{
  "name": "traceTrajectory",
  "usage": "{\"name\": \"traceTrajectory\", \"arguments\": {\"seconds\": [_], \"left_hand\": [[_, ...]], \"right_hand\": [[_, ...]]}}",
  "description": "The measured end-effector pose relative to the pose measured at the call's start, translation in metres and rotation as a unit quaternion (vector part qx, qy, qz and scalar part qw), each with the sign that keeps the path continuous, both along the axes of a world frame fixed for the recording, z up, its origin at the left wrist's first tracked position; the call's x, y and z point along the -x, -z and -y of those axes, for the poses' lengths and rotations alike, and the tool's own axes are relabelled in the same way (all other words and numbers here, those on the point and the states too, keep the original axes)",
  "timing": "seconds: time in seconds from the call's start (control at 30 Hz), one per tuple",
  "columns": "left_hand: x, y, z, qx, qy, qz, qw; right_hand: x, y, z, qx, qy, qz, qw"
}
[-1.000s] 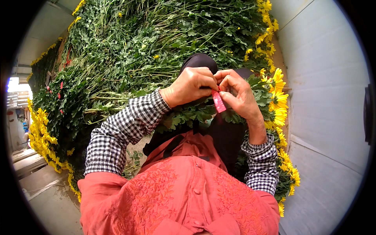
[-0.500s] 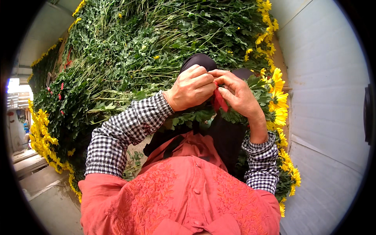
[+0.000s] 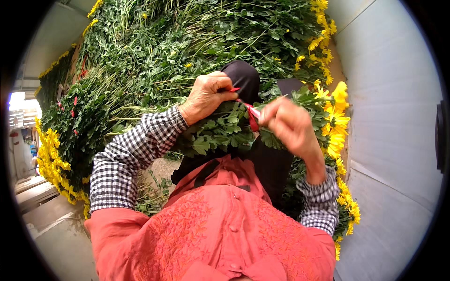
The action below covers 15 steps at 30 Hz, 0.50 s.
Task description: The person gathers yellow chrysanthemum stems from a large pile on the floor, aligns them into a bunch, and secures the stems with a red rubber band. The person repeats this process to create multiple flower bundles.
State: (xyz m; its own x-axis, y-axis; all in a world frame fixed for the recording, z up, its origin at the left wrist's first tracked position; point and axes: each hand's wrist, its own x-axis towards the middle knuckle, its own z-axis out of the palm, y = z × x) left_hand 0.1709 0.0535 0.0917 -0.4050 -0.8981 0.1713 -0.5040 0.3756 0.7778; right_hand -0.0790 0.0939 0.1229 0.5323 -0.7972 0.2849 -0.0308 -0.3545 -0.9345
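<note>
A bunch of yellow chrysanthemums lies across my lap, its leafy stems [image 3: 220, 126] under my hands and its blooms [image 3: 335, 124] on the right. A red ribbon [image 3: 253, 120] stretches over the stems between both hands. My left hand [image 3: 207, 97] is closed in a pinch on one end, with a short red tip poking out past the fingers. Blurred by motion, my right hand [image 3: 291, 125] is closed on the ribbon's other part. Whether the ribbon goes all the way round the stems is hidden.
A big heap of cut chrysanthemum stems [image 3: 154, 61] spreads in front and to the left, with yellow blooms [image 3: 52, 159] along its left edge. Red ribbon pieces [image 3: 74, 110] show on the left foliage. A pale wall panel [image 3: 389, 122] stands close on the right. My dark-clad knee [image 3: 243, 79] rises between.
My hands, close together before, have drawn apart: the left toward the left, the right rightward and down. The red ribbon is now pulled out between them.
</note>
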Motion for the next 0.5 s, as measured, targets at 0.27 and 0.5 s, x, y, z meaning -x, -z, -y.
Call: {"name": "traceTrajectory", "arguments": {"seconds": [0.27, 0.5], "left_hand": [[0.041, -0.037, -0.006, -0.464, 0.042, -0.42, 0.779], [0.055, -0.011, -0.024, -0.394, 0.052, -0.361, 0.844]], "right_hand": [[0.008, -0.015, -0.027, 0.03, -0.027, -0.11, 0.993], [0.01, -0.009, -0.043, -0.028, 0.107, -0.186, 0.976]]}}
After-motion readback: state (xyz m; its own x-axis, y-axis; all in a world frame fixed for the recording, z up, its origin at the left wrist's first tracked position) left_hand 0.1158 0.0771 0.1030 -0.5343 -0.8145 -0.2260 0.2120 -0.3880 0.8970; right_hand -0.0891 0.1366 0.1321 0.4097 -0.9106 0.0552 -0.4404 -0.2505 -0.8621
